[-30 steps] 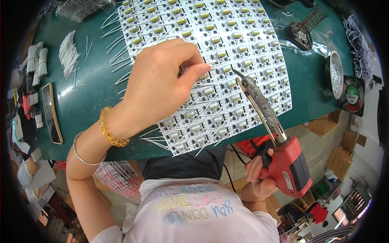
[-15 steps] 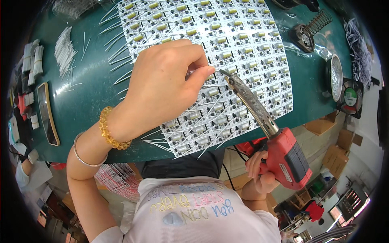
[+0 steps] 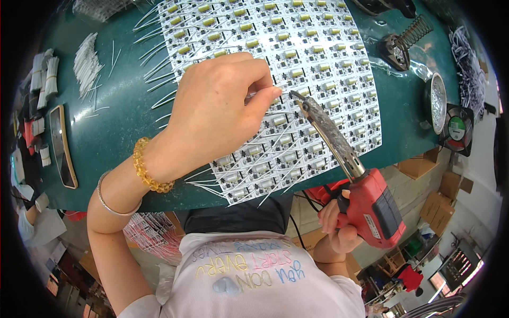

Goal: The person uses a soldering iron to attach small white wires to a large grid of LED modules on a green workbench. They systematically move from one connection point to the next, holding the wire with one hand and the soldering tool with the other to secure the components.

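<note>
A large white panel of circuit boards (image 3: 347, 71), each with a yellow cylindrical part, lies on the green table. Over its middle, my left hand (image 3: 217, 100) is closed in a pinch on a thin white wire (image 3: 282, 86); the fingertips partly hide it. My right hand (image 3: 342, 236) grips the handle of a red soldering gun (image 3: 374, 209) at the table's near edge. Its dark tip (image 3: 295, 94) points at the panel, just right of my left fingertips. White wires (image 3: 159, 66) stick out from the boards along the left side, and more cross the near rows.
Left of the panel lie a heap of loose white wires (image 3: 86, 66), a phone (image 3: 62, 146) and bundled wires (image 3: 51, 74). To the right stand a coiled soldering iron stand (image 3: 397, 50), a round metal dish (image 3: 438, 103) and a small fan (image 3: 457, 130).
The soldering gun has shifted very slightly, its tip a little to the right and its handle a little to the left. My left hand keeps its pinch in nearly the same place.
</note>
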`<state>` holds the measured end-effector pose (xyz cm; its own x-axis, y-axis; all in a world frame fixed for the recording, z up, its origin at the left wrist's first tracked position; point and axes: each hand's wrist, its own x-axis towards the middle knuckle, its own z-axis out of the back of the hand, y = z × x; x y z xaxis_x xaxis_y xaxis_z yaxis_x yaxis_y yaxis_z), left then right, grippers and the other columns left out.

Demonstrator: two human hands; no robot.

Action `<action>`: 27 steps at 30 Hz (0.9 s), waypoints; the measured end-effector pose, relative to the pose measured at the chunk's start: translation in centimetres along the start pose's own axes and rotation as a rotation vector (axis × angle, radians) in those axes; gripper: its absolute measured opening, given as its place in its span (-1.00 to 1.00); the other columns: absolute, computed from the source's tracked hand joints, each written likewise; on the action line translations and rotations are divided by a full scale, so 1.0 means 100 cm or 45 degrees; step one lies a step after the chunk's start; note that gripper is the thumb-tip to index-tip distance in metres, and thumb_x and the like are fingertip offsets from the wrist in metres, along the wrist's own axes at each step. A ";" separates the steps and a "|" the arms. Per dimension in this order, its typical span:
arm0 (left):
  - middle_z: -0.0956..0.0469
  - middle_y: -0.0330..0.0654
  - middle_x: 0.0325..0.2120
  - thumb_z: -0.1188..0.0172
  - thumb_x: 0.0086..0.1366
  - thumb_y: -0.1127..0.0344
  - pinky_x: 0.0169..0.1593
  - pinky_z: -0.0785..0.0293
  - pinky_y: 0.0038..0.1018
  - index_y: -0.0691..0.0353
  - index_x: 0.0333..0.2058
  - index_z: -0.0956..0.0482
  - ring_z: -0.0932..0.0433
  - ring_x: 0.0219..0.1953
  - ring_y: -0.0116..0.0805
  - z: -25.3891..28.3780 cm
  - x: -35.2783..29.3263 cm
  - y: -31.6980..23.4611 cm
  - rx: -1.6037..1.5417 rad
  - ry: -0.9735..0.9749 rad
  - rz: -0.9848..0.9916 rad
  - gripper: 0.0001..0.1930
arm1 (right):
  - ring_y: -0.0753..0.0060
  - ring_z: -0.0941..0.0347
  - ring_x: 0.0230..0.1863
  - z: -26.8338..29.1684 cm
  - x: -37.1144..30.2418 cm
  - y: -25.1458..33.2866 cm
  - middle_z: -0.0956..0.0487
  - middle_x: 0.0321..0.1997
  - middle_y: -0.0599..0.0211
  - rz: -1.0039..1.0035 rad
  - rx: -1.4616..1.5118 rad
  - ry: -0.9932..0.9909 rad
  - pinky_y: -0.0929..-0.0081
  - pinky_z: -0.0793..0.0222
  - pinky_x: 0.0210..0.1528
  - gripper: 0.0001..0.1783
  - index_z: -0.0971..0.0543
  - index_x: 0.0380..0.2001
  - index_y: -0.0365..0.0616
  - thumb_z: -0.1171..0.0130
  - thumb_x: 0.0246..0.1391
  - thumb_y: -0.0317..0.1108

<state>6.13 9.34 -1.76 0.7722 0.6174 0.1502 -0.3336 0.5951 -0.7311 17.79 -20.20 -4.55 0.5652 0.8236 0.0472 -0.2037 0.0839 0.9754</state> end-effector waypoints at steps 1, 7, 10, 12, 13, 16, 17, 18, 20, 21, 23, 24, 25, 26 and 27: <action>-0.44 -0.21 -0.64 -0.28 0.11 0.40 -0.57 -0.13 -0.51 0.33 -0.53 -0.54 -0.25 -0.66 -0.45 0.000 0.000 0.000 0.000 0.001 0.006 -0.86 | 0.62 -0.20 -0.78 -0.002 0.001 0.002 -0.31 -0.77 0.50 -0.017 -0.035 -0.001 0.62 -0.18 -0.70 -0.15 -0.26 0.15 -0.44 -0.02 0.15 0.21; -0.44 -0.21 -0.63 -0.28 0.11 0.39 -0.56 -0.15 -0.50 0.32 -0.52 -0.54 -0.26 -0.66 -0.44 0.000 0.000 0.000 0.007 -0.007 -0.007 -0.86 | 0.62 -0.20 -0.78 -0.004 0.000 0.003 -0.30 -0.77 0.51 -0.066 0.027 -0.054 0.63 -0.18 -0.69 -0.15 -0.27 0.12 -0.43 -0.05 0.13 0.22; -0.43 -0.21 -0.64 -0.29 0.11 0.38 -0.56 -0.15 -0.49 0.32 -0.53 -0.54 -0.27 -0.66 -0.42 -0.001 0.000 0.001 -0.001 -0.011 -0.010 -0.85 | 0.61 -0.21 -0.78 -0.006 0.004 0.008 -0.30 -0.77 0.50 -0.061 0.117 -0.043 0.62 -0.18 -0.70 -0.14 -0.27 0.12 -0.42 -0.07 0.11 0.22; -0.43 -0.21 -0.64 -0.29 0.11 0.37 -0.56 -0.16 -0.49 0.32 -0.53 -0.54 -0.27 -0.66 -0.41 -0.001 0.000 0.001 -0.002 -0.013 -0.006 -0.84 | 0.60 -0.22 -0.78 -0.005 0.003 0.007 -0.30 -0.77 0.50 -0.073 0.082 -0.051 0.62 -0.18 -0.70 -0.13 -0.26 0.12 -0.42 -0.06 0.11 0.24; -0.42 -0.21 -0.64 -0.29 0.11 0.37 -0.56 -0.16 -0.48 0.32 -0.53 -0.53 -0.27 -0.65 -0.41 -0.001 0.000 0.001 0.004 -0.014 -0.004 -0.84 | 0.60 -0.22 -0.78 -0.005 0.000 0.003 -0.30 -0.77 0.50 -0.086 0.073 -0.075 0.62 -0.19 -0.70 -0.12 -0.26 0.12 -0.42 -0.06 0.10 0.25; -0.45 -0.20 -0.62 -0.30 0.10 0.39 -0.54 -0.20 -0.51 0.31 -0.52 -0.56 -0.30 -0.65 -0.41 0.001 0.000 -0.001 0.038 0.001 -0.003 -0.86 | 0.59 -0.22 -0.78 -0.009 0.000 0.004 -0.30 -0.78 0.49 -0.100 0.100 -0.107 0.62 -0.19 -0.69 -0.11 -0.25 0.12 -0.42 -0.05 0.10 0.26; -0.47 -0.20 -0.62 -0.30 0.10 0.40 -0.54 -0.21 -0.53 0.31 -0.50 -0.57 -0.32 -0.64 -0.41 0.001 0.000 -0.001 0.053 0.009 -0.003 -0.88 | 0.58 -0.23 -0.78 -0.011 0.002 0.008 -0.30 -0.77 0.49 -0.105 0.125 -0.103 0.61 -0.20 -0.69 -0.12 -0.25 0.11 -0.41 -0.05 0.10 0.26; -0.49 -0.19 -0.61 -0.31 0.09 0.42 -0.53 -0.24 -0.55 0.30 -0.49 -0.58 -0.35 -0.64 -0.42 0.001 0.000 -0.001 0.023 -0.035 -0.015 -0.90 | 0.58 -0.23 -0.78 -0.014 0.005 0.011 -0.30 -0.77 0.48 -0.106 0.153 -0.097 0.61 -0.20 -0.69 -0.12 -0.25 0.11 -0.41 -0.05 0.10 0.26; -0.54 -0.19 -0.60 -0.32 0.08 0.46 -0.53 -0.29 -0.59 0.29 -0.46 -0.62 -0.41 -0.64 -0.43 0.000 -0.003 0.000 -0.036 -0.120 -0.040 -0.93 | 0.57 -0.23 -0.78 -0.016 0.012 0.019 -0.30 -0.77 0.48 -0.112 0.216 -0.081 0.60 -0.22 -0.68 -0.12 -0.24 0.11 -0.41 -0.04 0.11 0.27; -0.55 -0.19 -0.60 -0.32 0.08 0.47 -0.53 -0.31 -0.60 0.29 -0.45 -0.63 -0.43 -0.64 -0.44 0.001 -0.004 0.001 0.026 -0.169 -0.126 -0.94 | 0.56 -0.23 -0.78 -0.016 0.013 0.020 -0.30 -0.77 0.47 -0.115 0.238 -0.082 0.59 -0.22 -0.68 -0.12 -0.23 0.11 -0.40 -0.04 0.11 0.27; -0.58 -0.19 -0.60 -0.33 0.07 0.49 -0.53 -0.34 -0.63 0.27 -0.43 -0.65 -0.47 -0.63 -0.47 0.003 -0.007 -0.001 0.150 -0.266 -0.300 -0.93 | 0.55 -0.23 -0.78 -0.011 0.008 0.016 -0.31 -0.77 0.46 -0.121 0.262 -0.097 0.57 -0.23 -0.67 -0.11 -0.21 0.11 -0.40 -0.03 0.11 0.28; -0.58 -0.20 -0.61 -0.33 0.07 0.49 -0.53 -0.34 -0.63 0.27 -0.43 -0.64 -0.48 -0.64 -0.48 0.004 -0.009 -0.005 0.175 -0.240 -0.265 -0.94 | 0.55 -0.23 -0.78 -0.010 0.006 0.016 -0.31 -0.77 0.46 -0.131 0.273 -0.102 0.57 -0.24 -0.67 -0.11 -0.20 0.12 -0.40 -0.03 0.11 0.28; -0.57 -0.20 -0.62 -0.33 0.08 0.49 -0.54 -0.35 -0.62 0.28 -0.44 -0.63 -0.48 -0.64 -0.48 0.006 -0.010 -0.009 0.200 -0.213 -0.231 -0.94 | 0.54 -0.23 -0.78 -0.011 0.008 0.021 -0.31 -0.77 0.46 -0.151 0.278 -0.097 0.56 -0.24 -0.66 -0.10 -0.19 0.12 -0.39 -0.03 0.11 0.29; -0.57 -0.20 -0.63 -0.33 0.08 0.48 -0.55 -0.35 -0.62 0.28 -0.45 -0.63 -0.48 -0.64 -0.49 0.008 -0.011 -0.013 0.224 -0.186 -0.197 -0.94 | 0.54 -0.23 -0.78 -0.011 0.007 0.021 -0.31 -0.77 0.46 -0.155 0.283 -0.099 0.56 -0.24 -0.66 -0.10 -0.19 0.12 -0.39 -0.03 0.10 0.29; -0.56 -0.20 -0.63 -0.33 0.08 0.48 -0.55 -0.34 -0.62 0.28 -0.45 -0.62 -0.48 -0.64 -0.48 0.008 -0.014 -0.016 0.194 -0.146 -0.150 -0.94 | 0.54 -0.23 -0.78 -0.010 0.007 0.021 -0.31 -0.77 0.46 -0.159 0.290 -0.094 0.56 -0.24 -0.66 -0.09 -0.19 0.12 -0.39 -0.03 0.10 0.29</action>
<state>5.17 7.95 -0.21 0.7469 0.5883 0.3100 -0.3292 0.7321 -0.5964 16.90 -18.88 -2.66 0.6329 0.7712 -0.0688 0.0514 0.0468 0.9976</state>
